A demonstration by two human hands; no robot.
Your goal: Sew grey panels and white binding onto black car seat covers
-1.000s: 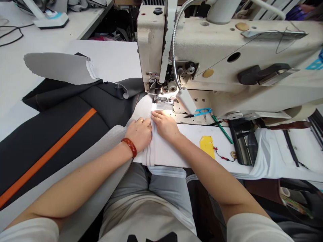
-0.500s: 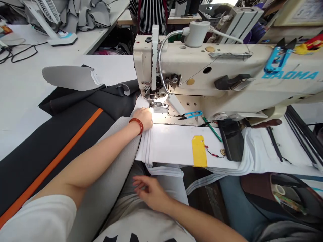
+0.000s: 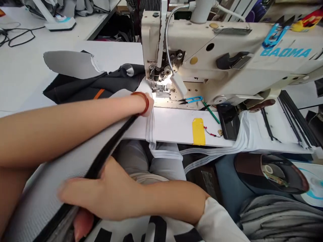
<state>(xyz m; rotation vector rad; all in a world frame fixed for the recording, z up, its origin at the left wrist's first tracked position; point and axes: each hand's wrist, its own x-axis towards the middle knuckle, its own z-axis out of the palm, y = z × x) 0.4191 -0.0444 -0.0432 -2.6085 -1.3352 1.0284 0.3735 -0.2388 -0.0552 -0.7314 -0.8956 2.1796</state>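
My left hand [image 3: 148,102], with a red bangle [image 3: 145,102] at the wrist, is at the needle area of the sewing machine [image 3: 181,67]; its fingers are mostly hidden behind the wrist. Under that arm lies a grey fabric panel [image 3: 63,161] with a black edge. My right hand [image 3: 98,191] grips this panel's edge low in front of my body, thumb on top and fingers beneath. Dark fabric with an orange stripe [image 3: 99,93] lies beyond the arm. A white striped tape [image 3: 150,129] runs from the needle area over the table's front edge.
Blue thread snips [image 3: 193,99], a green pen [image 3: 212,113], a yellow tag [image 3: 199,131] and a dark phone [image 3: 228,122] lie right of the needle. A brown container [image 3: 248,167] and stacked grey fabric [image 3: 282,218] are at the lower right. A person stands behind the machine.
My right hand has moved left and taken hold of the grey panel's edge, which is now raised. My left forearm lies flatter across the view. The camera view has shifted downward.
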